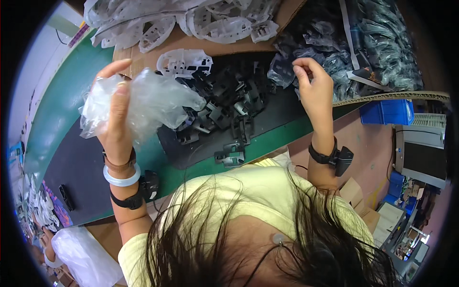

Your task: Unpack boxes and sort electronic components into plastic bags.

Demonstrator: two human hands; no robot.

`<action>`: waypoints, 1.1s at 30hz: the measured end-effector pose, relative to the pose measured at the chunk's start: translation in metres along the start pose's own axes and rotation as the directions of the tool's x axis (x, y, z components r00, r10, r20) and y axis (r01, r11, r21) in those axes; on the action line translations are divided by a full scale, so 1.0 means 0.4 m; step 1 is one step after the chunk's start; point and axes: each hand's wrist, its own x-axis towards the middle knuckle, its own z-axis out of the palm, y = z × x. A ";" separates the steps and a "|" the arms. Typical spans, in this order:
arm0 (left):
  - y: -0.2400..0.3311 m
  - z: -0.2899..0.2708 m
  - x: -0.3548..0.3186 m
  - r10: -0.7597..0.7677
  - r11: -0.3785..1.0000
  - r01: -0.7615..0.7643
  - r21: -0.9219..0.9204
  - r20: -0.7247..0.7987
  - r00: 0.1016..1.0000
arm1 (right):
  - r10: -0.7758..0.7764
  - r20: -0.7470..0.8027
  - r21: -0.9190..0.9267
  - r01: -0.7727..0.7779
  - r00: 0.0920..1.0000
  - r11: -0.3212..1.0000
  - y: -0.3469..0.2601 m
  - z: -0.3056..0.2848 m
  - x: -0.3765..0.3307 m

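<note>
My left hand [117, 112] is closed round a loose bunch of clear plastic bags [155, 103], with the thumb pressed over them. Farther right, my right hand [315, 83] is raised, its fingers curled and the thumb tip close to the index fingertip. Whether anything is between them I cannot make out. Just left of those fingertips is a dark part in a clear bag [281, 71], at the edge of many similar bagged parts [334, 62]. A pile of loose black plastic parts [215, 110] lies on the dark mat [184, 155] between my hands.
White plastic frames [215, 24] fill a cardboard box [229, 49] at the back. One white frame [184, 62] lies beside the black pile. Blue bins [387, 112] stand at the right. A small black object [67, 197] rests on the green table [52, 115]. Another person's arm [49, 246] shows lower left.
</note>
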 end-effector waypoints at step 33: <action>-0.016 0.108 0.004 0.124 0.992 -0.126 -0.011 0.297 0.947 | 0.007 0.380 0.905 -0.374 0.925 0.201 -0.169 0.077 -0.002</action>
